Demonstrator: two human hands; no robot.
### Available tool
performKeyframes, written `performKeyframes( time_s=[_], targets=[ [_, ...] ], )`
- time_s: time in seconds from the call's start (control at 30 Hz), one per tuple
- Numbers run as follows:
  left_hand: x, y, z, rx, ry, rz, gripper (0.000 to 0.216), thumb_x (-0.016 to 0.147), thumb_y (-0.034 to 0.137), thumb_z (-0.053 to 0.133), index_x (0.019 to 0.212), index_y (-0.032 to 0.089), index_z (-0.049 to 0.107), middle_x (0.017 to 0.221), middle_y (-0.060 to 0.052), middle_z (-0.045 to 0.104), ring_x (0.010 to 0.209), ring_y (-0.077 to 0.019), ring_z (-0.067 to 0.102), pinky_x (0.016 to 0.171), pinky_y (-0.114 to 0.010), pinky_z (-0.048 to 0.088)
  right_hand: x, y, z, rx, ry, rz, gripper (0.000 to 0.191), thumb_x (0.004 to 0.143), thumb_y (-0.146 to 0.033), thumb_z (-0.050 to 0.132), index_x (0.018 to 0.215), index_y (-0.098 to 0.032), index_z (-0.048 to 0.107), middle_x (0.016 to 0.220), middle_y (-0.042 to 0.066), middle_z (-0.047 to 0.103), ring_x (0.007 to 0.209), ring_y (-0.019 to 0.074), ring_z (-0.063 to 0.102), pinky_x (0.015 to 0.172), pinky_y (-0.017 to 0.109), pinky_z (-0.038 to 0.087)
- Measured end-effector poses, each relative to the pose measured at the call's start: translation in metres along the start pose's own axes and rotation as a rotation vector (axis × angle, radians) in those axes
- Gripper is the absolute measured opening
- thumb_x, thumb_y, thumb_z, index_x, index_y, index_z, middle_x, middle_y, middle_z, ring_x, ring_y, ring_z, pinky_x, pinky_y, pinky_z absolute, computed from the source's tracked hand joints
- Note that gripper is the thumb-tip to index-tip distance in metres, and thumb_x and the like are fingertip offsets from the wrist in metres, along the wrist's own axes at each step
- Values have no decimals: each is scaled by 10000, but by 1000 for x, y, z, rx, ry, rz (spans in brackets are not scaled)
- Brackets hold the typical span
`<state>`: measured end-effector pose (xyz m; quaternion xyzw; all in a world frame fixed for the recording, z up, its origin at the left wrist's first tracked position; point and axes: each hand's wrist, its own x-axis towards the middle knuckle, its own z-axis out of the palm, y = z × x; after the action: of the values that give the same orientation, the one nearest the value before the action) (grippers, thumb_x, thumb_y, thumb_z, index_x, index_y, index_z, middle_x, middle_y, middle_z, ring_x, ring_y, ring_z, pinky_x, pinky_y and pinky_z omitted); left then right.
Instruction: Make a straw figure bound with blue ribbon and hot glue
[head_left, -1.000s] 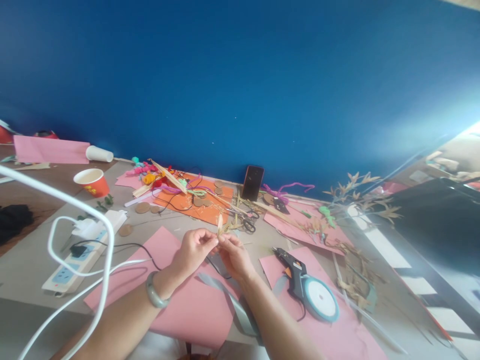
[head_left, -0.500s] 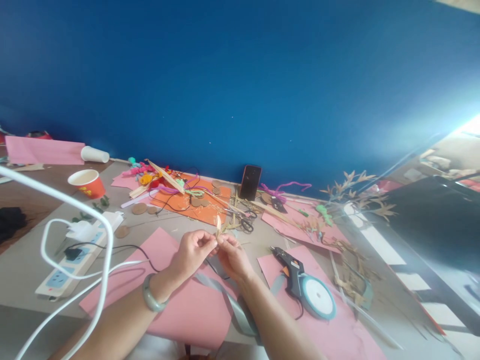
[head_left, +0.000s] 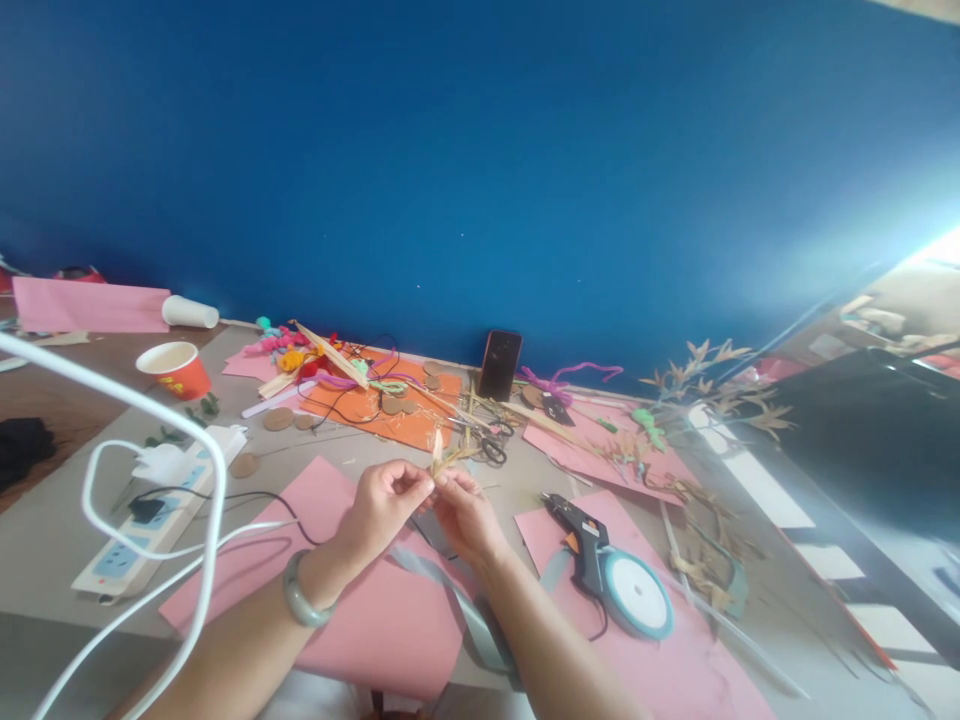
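Note:
My left hand [head_left: 391, 508] and my right hand [head_left: 466, 512] meet at the middle of the table, fingertips pinched together. Between them they grip a small bunch of dried leaves [head_left: 439, 450], pale and straw-coloured, with pointed tips sticking up and to the right. Its lower end is hidden by my fingers. A bangle circles my left wrist. Under my forearms lie a pink paper sheet [head_left: 382, 625] and a grey-green ribbon [head_left: 474, 610]. Right of my right hand, a black glue gun [head_left: 581, 535] rests on pink paper beside a ribbon spool [head_left: 637, 593].
A white cable [head_left: 217, 500] loops up in the left foreground over a power strip [head_left: 161, 515]. Farther back are a paper cup [head_left: 176, 370], an orange sheet [head_left: 405, 428] with craft scraps, scissors [head_left: 495, 448] and an upright phone [head_left: 500, 366]. Dried stems [head_left: 709, 370] stand at right.
Both hands stay in nearly the same place, still pinching the dried leaves. The leaf tips have shifted very slightly, spreading a little more to the right.

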<state>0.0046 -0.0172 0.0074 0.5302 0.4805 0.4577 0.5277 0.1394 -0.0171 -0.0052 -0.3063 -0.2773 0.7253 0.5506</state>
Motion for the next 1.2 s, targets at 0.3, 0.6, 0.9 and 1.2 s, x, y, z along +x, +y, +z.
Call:
performKeyframes(
  time_s=[0.3,0.6,0.9,1.2],
  targets=[
    [1,-3,1,39,-1,-16,199,750,347,635,678,162,654,604,-41,688,570,-165,637,560,-235,500,0,3,-5,40,-29,45,149,696,-270,779,672,-180,664,592,-7,629,553,122,544,590,259,436],
    [-1,-4,1,100,-15,0,219,779,359,604,683,167,647,615,-39,684,574,-160,631,550,-226,493,2,6,-9,75,-50,71,144,689,-248,781,666,-180,656,599,-12,624,559,114,537,610,254,440],
    [-2,-3,1,48,-12,7,209,775,347,619,695,157,649,617,-43,684,589,-165,640,590,-243,511,1,3,-5,87,-71,64,133,701,-243,769,657,-180,660,581,-8,620,554,114,533,590,246,435],
    [-1,-4,1,52,-34,9,181,769,315,620,695,152,651,600,-39,679,565,-158,629,572,-240,503,1,4,-9,81,-73,74,155,704,-273,773,683,-182,648,601,-7,631,549,121,547,586,261,448]
  ],
)
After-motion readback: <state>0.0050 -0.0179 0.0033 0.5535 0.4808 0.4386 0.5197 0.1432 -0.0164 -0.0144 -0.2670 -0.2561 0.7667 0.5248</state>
